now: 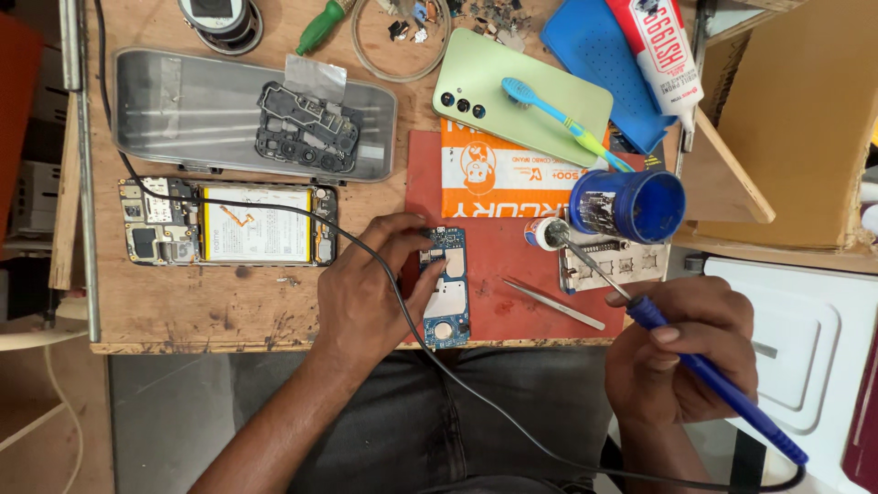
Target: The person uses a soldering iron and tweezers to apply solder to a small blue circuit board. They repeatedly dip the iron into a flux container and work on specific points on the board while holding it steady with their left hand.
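Note:
My left hand (370, 284) rests on the red mat (512, 265), fingers pinching the left edge of a small blue circuit board (448, 288) that lies flat there. My right hand (681, 352) grips a blue-handled soldering iron (704, 370); its metal tip (572, 247) points up-left into a small round tin (547, 233) beside the board. The iron's black cord (393, 274) runs across my left hand. Steel tweezers (553, 305) lie on the mat between the hands.
An opened phone with its battery exposed (229, 222) lies at left, below a grey tray (183, 114) holding a black inner frame (306, 128). A green phone back (512, 87) carries a blue toothbrush (558, 119). A blue cup (631, 203), a metal jig (613, 265) and a glue tube (663, 55) stand right.

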